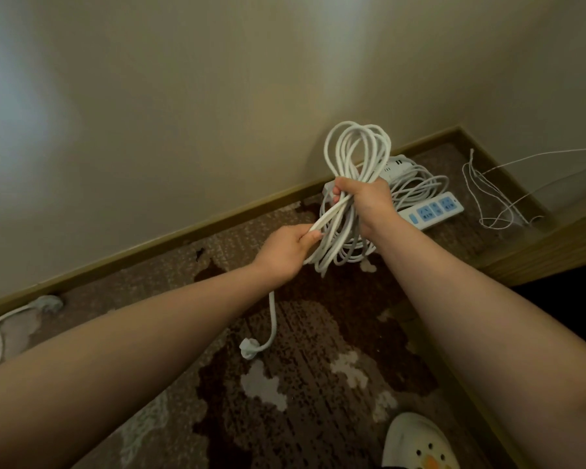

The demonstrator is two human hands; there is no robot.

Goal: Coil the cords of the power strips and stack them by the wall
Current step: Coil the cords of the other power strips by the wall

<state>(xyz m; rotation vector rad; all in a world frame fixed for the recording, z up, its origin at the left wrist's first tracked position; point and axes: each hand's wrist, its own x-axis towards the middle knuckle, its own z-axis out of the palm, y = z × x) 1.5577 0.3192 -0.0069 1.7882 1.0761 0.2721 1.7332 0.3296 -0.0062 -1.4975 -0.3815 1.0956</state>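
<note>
My right hand grips a bundle of white cord loops around its middle, held upright above the carpet. My left hand pinches the loose strand of that cord just left of the bundle. From the left hand the strand hangs down and ends in a white plug near the floor. Behind the bundle, by the wall's skirting, lie a white power strip with blue sockets and another coiled strip against the corner.
A patterned brown carpet covers the floor. A thin white wire tangles in the right corner beside a wooden ledge. Another white cord with a plug lies far left by the skirting. A white shoe shows at the bottom.
</note>
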